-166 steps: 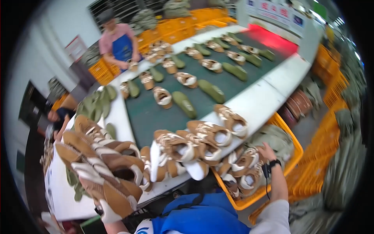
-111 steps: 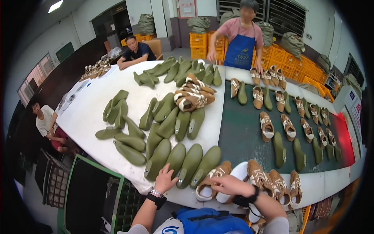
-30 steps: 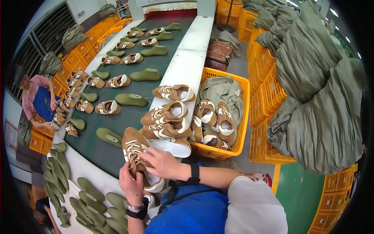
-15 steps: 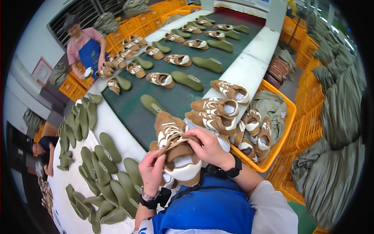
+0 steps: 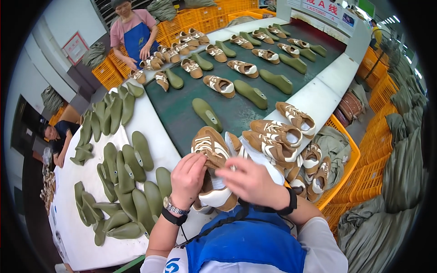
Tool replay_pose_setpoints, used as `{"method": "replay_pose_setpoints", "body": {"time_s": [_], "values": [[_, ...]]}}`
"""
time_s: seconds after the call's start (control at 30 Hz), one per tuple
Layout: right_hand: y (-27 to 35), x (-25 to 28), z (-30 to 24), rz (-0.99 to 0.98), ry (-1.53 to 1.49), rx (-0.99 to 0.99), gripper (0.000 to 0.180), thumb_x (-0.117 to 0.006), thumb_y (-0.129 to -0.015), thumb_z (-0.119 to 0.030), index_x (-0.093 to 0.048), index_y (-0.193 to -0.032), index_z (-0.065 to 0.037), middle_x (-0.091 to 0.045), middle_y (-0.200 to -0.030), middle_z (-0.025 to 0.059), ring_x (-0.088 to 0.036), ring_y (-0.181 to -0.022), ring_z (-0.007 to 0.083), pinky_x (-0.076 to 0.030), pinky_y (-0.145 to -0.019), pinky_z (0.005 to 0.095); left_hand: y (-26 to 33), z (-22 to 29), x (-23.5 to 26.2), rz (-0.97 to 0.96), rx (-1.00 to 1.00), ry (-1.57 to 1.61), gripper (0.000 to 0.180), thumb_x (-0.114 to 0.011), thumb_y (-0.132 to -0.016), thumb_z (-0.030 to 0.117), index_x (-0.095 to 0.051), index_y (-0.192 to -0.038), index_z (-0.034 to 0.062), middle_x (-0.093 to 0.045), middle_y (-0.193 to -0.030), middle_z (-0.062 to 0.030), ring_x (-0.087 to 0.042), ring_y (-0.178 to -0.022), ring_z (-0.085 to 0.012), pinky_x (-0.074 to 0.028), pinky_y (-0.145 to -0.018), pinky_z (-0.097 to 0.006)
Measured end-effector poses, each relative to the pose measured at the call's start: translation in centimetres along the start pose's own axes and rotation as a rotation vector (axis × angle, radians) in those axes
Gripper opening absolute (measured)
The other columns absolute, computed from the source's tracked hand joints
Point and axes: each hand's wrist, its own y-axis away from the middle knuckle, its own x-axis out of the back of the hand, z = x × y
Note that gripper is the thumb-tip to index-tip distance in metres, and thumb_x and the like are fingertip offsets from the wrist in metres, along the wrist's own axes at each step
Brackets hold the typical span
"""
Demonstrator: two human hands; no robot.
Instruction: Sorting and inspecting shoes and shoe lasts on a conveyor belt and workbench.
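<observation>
Tan shoe [image 5: 210,144] held over bench's [image 5: 155,128] near edge, fingers of left hand [image 5: 187,179] clamped on its upper; right hand [image 5: 255,182] blurred, finger state can't be told. Belt [image 5: 177,123] rows paired; nearest green form [image 5: 207,114] unpaired, loose shoes [image 5: 272,144] left along edge.

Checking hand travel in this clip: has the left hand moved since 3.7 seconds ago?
Yes. Against the white table, the left hand has gone right, from over the green lasts to the brown-and-white shoe.

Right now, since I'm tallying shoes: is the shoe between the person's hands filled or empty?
Empty, as far as visible: inside the shoe, a pale insole shows bare; the right hand hides part.
</observation>
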Motion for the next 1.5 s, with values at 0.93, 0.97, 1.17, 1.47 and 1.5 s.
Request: {"method": "replay_pose_setpoints", "body": {"time_s": [0.93,0.97,1.17,1.47,1.5], "values": [[-15.9,-17.8,22.1,-1.137,0.211,-0.246,0.048,-0.074,-0.062,-0.027,-0.059,-0.104,-0.007,-0.064,-0.098,0.0152,-0.06,-0.094,0.0319,-0.047,-0.081,0.0377,24.5,-4.6,3.3,-0.255,1.178,0.145,0.066,-0.07,-0.073,0.021,-0.04,-0.127,-0.002,-0.054,-0.113,-0.0254,-0.052,-0.104,-0.0395,-0.044,-0.087,-0.041],[-16.9,-18.3,22.5,-1.095,0.218,-0.266,0.048,-0.074,-0.063,-0.027,-0.059,-0.104,-0.007,-0.064,-0.099,0.0154,-0.06,-0.094,0.0321,-0.047,-0.082,0.0376,24.6,-4.5,3.0,-0.263,1.257,0.176,0.068,-0.07,-0.073,0.022,-0.038,-0.128,-0.0024,-0.053,-0.113,-0.0259,-0.052,-0.105,-0.039,-0.045,-0.087,-0.041],[-19.1,-25.3,27.7,-0.806,0.263,-0.346,0.037,-0.07,-0.067,-0.022,-0.059,-0.099,-0.007,-0.063,-0.098,0.0183,-0.06,-0.093,0.0342,-0.047,-0.081,0.0392,23.6,-6.0,0.5,-0.235,1.239,0.053,0.078,-0.07,-0.072,0.023,-0.028,-0.132,-0.0051,-0.048,-0.119,-0.0293,-0.051,-0.106,-0.0413,-0.044,-0.088,-0.042],[-13.9,-28.2,30.5,-0.491,0.22,-0.634,0.046,-0.055,-0.074,0.001,-0.052,-0.119,-0.008,-0.045,-0.123,0.0209,-0.047,-0.112,0.0381,-0.041,-0.094,0.0398,23.8,-5.2,-0.3,-0.109,1.264,0.095,0.072,-0.067,-0.076,0.019,-0.03,-0.134,-0.002,-0.048,-0.12,-0.0282,-0.049,-0.11,-0.0383,-0.041,-0.092,-0.04],[-13.6,-27.4,31.3,-0.523,0.161,-0.51,0.044,-0.056,-0.075,-0.002,-0.053,-0.119,-0.007,-0.046,-0.123,0.021,-0.048,-0.111,0.0377,-0.042,-0.093,0.0397,23.4,-5.2,-0.3,-0.126,1.252,0.102,0.072,-0.067,-0.076,0.019,-0.03,-0.134,-0.002,-0.048,-0.12,-0.0282,-0.049,-0.11,-0.0383,-0.041,-0.092,-0.04]]}}
